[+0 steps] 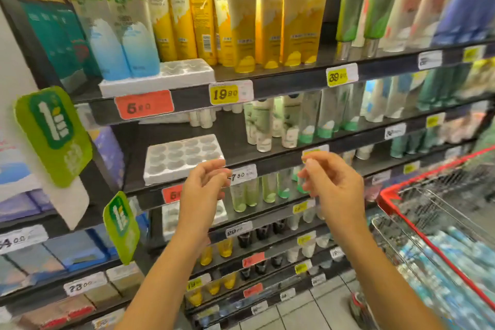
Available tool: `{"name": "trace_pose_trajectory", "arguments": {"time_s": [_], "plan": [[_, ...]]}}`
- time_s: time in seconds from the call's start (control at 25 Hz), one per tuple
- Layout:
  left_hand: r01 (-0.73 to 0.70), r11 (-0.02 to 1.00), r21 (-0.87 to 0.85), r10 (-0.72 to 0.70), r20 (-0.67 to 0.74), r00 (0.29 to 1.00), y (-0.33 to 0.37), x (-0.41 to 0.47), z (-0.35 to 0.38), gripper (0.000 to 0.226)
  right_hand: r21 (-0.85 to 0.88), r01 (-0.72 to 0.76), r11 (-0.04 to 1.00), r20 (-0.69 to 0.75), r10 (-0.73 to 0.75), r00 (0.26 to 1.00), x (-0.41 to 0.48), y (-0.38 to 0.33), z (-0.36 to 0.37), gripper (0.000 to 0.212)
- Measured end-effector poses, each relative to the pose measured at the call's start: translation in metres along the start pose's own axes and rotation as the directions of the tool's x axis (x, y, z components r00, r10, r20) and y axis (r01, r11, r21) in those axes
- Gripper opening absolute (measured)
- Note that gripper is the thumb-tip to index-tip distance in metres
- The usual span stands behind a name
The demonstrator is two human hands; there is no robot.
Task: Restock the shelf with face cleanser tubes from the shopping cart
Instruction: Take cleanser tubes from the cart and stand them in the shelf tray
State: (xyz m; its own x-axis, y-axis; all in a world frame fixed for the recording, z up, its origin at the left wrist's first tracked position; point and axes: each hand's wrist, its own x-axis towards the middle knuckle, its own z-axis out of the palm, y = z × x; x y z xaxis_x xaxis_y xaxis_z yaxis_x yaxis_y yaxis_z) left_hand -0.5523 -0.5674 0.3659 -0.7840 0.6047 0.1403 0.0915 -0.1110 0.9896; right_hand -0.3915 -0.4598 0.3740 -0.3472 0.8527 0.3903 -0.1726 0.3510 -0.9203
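Both my hands are raised in front of the dark shelf unit, holding nothing. My left hand (205,190) has loosely curled fingers just below an empty white slotted tray (182,158) on the middle shelf. My right hand (333,185) hangs the same way, in front of small green tubes (257,191). Two blue-and-white cleanser tubes (126,35) stand on the top shelf in another white tray (184,73). At the lower right is the red-rimmed shopping cart (396,203), with several pale blue tubes (455,254) blurred inside.
Yellow tubes (267,21) fill the top shelf's middle and green-white tubes (375,5) its right. Price tags line the shelf edges (294,83). Two green promo tags (53,131) stick out at the left. Tiled floor (308,308) shows below.
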Motion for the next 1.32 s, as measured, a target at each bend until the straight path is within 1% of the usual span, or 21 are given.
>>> {"name": "trace_pose_trajectory", "arguments": {"time_s": [0.08,0.2,0.28,0.36,0.4,0.48,0.6,0.76,0.84,0.96,1.12,1.2,1.32], "plan": [[0.14,0.99,0.007,-0.14,0.1,0.985,-0.028,-0.026,0.02,0.017,-0.061,-0.184,0.981,-0.113,0.176,0.978,-0.047,0.032,-0.05,0.015],[0.313,0.949,0.041,-0.314,0.221,0.923,-0.066,-0.069,0.057,0.015,-0.085,-0.405,0.91,-0.272,0.37,0.888,-0.116,0.063,-0.114,0.013],[0.396,0.915,0.082,-0.401,0.305,0.864,-0.085,-0.103,0.088,0.015,-0.056,-0.491,0.869,-0.355,0.443,0.824,-0.154,0.071,-0.154,0.012],[0.449,0.886,0.116,-0.46,0.353,0.815,-0.097,-0.132,0.12,0.013,-0.02,-0.533,0.846,-0.417,0.478,0.773,-0.175,0.072,-0.191,0.011],[0.464,0.876,0.128,-0.477,0.366,0.799,-0.101,-0.145,0.138,0.013,-0.02,-0.537,0.843,-0.443,0.474,0.761,-0.18,0.07,-0.209,0.011],[0.471,0.872,0.137,-0.484,0.392,0.782,-0.104,-0.17,0.181,0.014,-0.051,-0.52,0.852,-0.483,0.435,0.76,-0.188,0.065,-0.255,0.015],[0.443,0.89,0.112,-0.445,0.428,0.786,-0.104,-0.204,0.249,0.015,-0.089,-0.519,0.85,-0.481,0.42,0.77,-0.19,0.058,-0.325,0.015],[0.453,0.89,0.042,-0.42,0.463,0.781,-0.1,-0.246,0.343,0.02,-0.168,-0.501,0.849,-0.501,0.365,0.785,-0.178,0.049,-0.429,0.016],[0.467,0.883,0.032,-0.424,0.478,0.769,-0.099,-0.257,0.383,0.022,-0.172,-0.499,0.849,-0.507,0.358,0.784,-0.165,0.047,-0.472,0.013],[0.459,0.888,-0.008,-0.394,0.502,0.77,-0.1,-0.253,0.436,0.021,-0.154,-0.484,0.862,-0.515,0.348,0.783,-0.135,0.052,-0.523,0.008],[0.423,0.906,0.004,-0.365,0.513,0.777,-0.11,-0.22,0.516,0.021,-0.205,-0.436,0.877,-0.491,0.293,0.82,-0.067,0.073,-0.581,0.009],[0.407,0.913,0.024,-0.361,0.511,0.78,-0.118,-0.197,0.558,0.023,-0.265,-0.423,0.866,-0.459,0.272,0.846,-0.026,0.089,-0.605,0.011],[0.405,0.913,0.056,-0.374,0.512,0.773,-0.134,-0.16,0.621,0.021,-0.309,-0.463,0.831,-0.446,0.303,0.842,0.038,0.123,-0.642,0.01]]}}
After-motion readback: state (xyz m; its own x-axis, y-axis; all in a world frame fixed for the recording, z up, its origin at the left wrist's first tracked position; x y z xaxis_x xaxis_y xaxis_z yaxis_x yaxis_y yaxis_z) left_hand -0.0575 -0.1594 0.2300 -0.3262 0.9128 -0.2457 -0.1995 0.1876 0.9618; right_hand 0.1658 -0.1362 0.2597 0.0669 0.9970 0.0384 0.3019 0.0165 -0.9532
